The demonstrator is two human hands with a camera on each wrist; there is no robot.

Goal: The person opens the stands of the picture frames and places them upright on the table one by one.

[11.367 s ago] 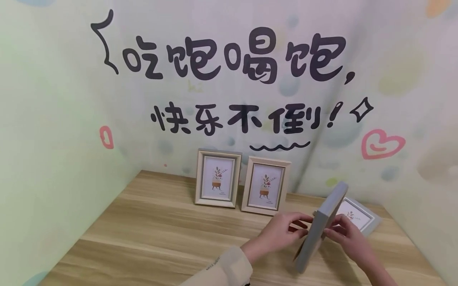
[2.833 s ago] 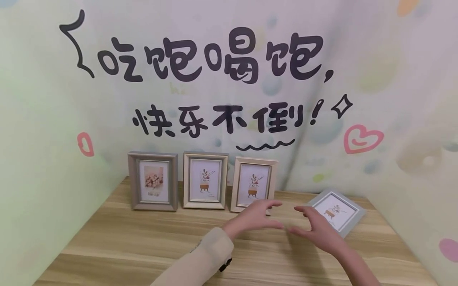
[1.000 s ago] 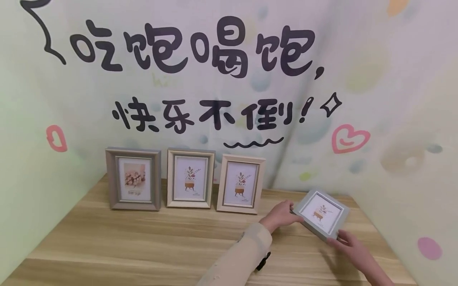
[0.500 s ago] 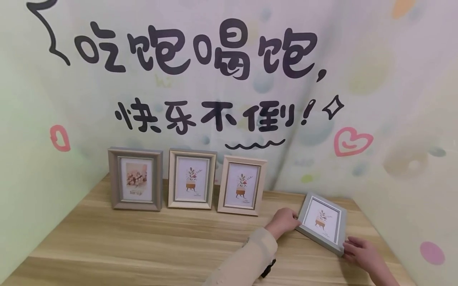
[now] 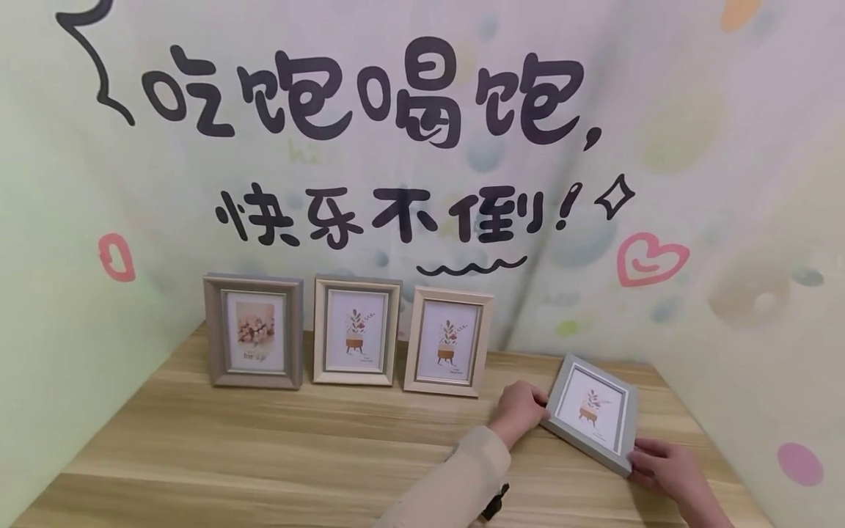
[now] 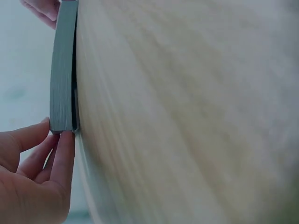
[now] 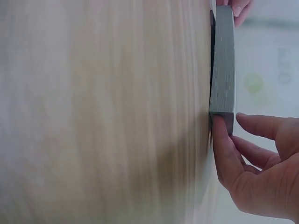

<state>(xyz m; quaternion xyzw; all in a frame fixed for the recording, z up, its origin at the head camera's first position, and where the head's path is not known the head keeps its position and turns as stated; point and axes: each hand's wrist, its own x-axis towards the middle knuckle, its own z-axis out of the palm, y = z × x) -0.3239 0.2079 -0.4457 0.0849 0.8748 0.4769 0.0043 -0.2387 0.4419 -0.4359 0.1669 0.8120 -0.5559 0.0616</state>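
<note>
A blue-grey picture frame (image 5: 593, 414) lies face up at an angle on the right of the wooden table, showing a plant-pot print. My left hand (image 5: 520, 412) pinches its near left corner; in the left wrist view that hand's thumb (image 6: 35, 135) is at the face edge and the fingers are against the side. At the near right corner is my right hand (image 5: 670, 469). In the right wrist view its index finger (image 7: 223, 140) touches the side of the frame (image 7: 222, 70), with the thumb at the face edge. A thin dark gap shows beneath the frame.
Three frames stand upright in a row by the back wall: a taupe one with a blossom photo (image 5: 254, 375), a cream one (image 5: 356, 375) and a pale beige one (image 5: 441, 387). Printed cloth walls (image 5: 409, 161) enclose the wooden table (image 5: 264, 455) at back and sides.
The frame earlier held between both hands is gone from them; a taupe frame now stands leftmost. Both hands have moved to the blue-grey frame, which has turned slightly and come down flatter.
</note>
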